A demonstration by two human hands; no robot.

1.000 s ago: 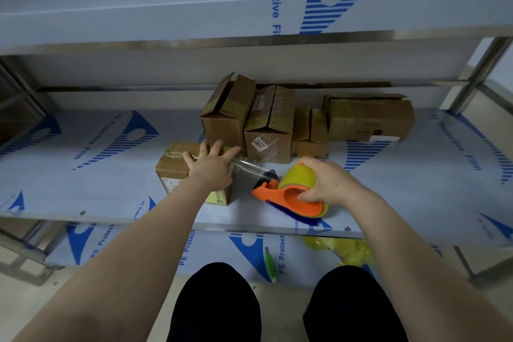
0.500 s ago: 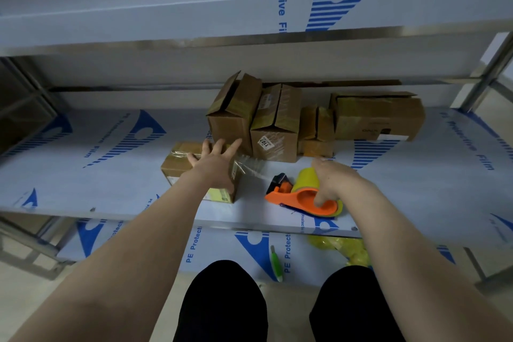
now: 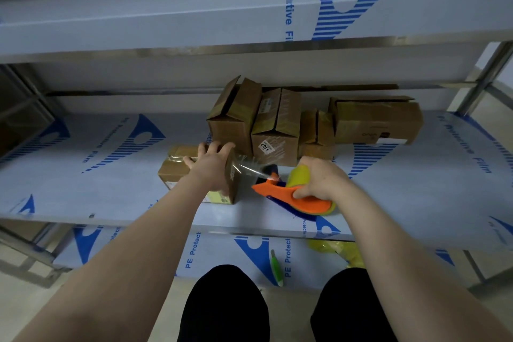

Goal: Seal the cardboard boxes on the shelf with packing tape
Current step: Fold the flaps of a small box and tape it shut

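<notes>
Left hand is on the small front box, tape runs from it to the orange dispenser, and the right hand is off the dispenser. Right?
Not quite: the head view shows the right hand gripping the dispenser. The left hand is on the small front box, with tape running to the dispenser.

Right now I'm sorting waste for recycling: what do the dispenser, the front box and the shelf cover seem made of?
The dispenser: likely moulded plastic, smooth matt orange. The front box: brown cardboard, dull, with glossy clear tape across its top. The shelf cover: probably plastic film, going by the printed "Protective Film", white with blue marks.
</notes>
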